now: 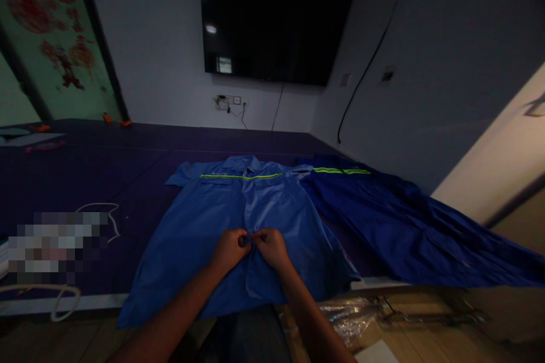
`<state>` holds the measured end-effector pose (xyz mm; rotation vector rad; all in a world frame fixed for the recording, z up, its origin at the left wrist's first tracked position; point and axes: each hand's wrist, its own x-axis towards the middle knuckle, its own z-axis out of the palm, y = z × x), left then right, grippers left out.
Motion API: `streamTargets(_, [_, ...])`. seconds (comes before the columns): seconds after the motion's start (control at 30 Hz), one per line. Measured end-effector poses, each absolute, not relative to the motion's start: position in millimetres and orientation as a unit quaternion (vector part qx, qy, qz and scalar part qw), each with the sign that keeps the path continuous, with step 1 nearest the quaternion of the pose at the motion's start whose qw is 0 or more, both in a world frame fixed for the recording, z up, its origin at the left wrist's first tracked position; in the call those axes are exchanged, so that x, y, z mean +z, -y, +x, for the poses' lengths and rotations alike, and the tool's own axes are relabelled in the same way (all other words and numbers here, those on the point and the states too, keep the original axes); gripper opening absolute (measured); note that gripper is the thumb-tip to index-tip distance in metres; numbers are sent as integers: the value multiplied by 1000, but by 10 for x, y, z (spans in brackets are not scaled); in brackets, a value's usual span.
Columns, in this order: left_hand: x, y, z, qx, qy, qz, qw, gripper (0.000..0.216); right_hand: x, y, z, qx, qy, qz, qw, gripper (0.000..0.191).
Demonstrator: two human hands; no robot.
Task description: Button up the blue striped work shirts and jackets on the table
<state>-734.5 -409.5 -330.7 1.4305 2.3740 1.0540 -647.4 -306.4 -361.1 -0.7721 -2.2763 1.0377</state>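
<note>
A blue work shirt (200, 227) with a yellow-green reflective stripe across the chest lies spread flat on a dark purple table (128, 159), collar away from me. My left hand (229, 248) and my right hand (269, 247) meet at the shirt's front placket, low on the garment. Both hands are closed in a pinch on the placket edges, fingertips touching each other. What sits between the fingertips is too small to make out.
A darker blue garment (395, 221) with the same stripe lies to the right, draped over the table edge. A white cord (63, 295) lies at the left front edge. Clear plastic wrap (349, 317) sits on the floor below. A black screen (272, 22) hangs on the wall.
</note>
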Motion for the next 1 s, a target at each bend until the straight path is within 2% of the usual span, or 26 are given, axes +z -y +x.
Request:
streamTargets(0.37, [-3342, 4076, -7336, 265, -821, 504, 41, 16, -3547, 3076, -6452, 322, 876, -287, 217, 43])
streamTargets(0.47, [-3333, 4077, -7324, 236, -830, 504, 33, 19, -3502, 3101, -6422, 342, 873, -276, 212, 36])
streamTargets(0.63, [-3307, 4076, -7297, 165, -850, 500, 23, 12, -3406, 3121, -6405, 337, 875, -296, 184, 25])
streamTargets(0.77, [-3318, 4073, -7292, 153, -851, 501, 19, 17, -3367, 3108, -6442, 331, 878, -303, 163, 15])
streamTargets(1.0, [-3357, 4063, -7293, 161, -847, 506, 5, 25, -3461, 3044, -6504, 315, 883, -297, 182, 21])
